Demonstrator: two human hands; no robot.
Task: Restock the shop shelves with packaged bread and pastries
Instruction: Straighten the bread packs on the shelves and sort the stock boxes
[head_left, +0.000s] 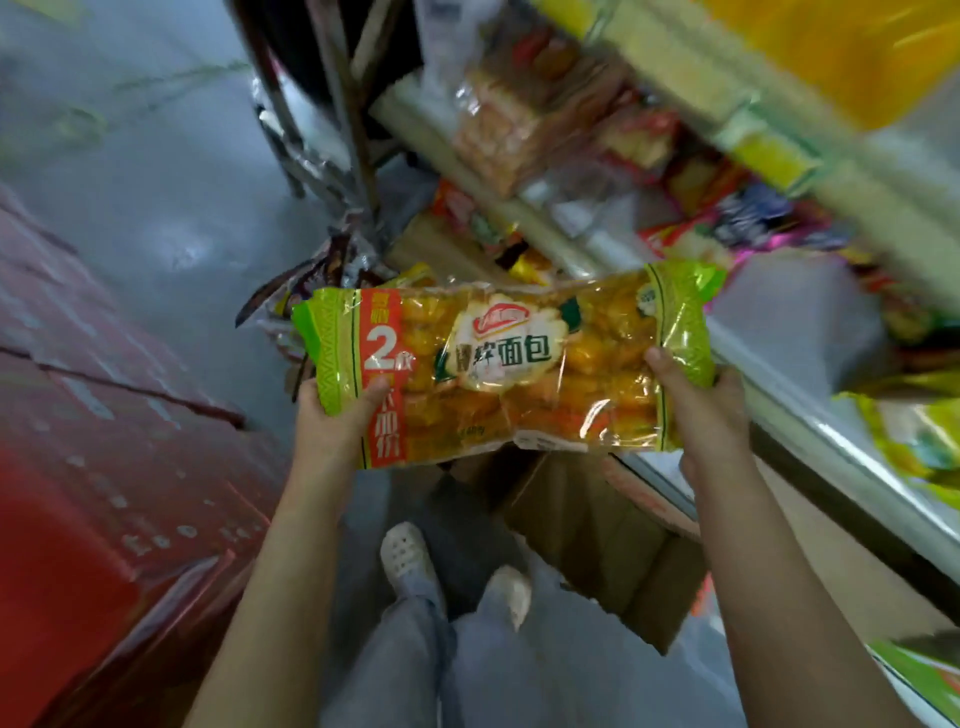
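Note:
A long clear bag of golden bread (519, 364) with green ends and an orange band hangs level in front of me, held by both hands. My left hand (332, 421) grips its left end, thumb on top of the orange band. My right hand (701, 405) grips the right end, thumb on the front of the wrapper. The bag is in the air above the floor, left of the shop shelf (810, 415), whose metal edge runs diagonally on the right.
The shelf tiers hold blurred packets of bread (514, 124) and snacks. An open cardboard box (597, 525) lies on the floor below the bag, beside my feet. Red cartons (93, 467) are stacked on the left. A metal rack (332, 130) stands at the far end of the grey aisle floor.

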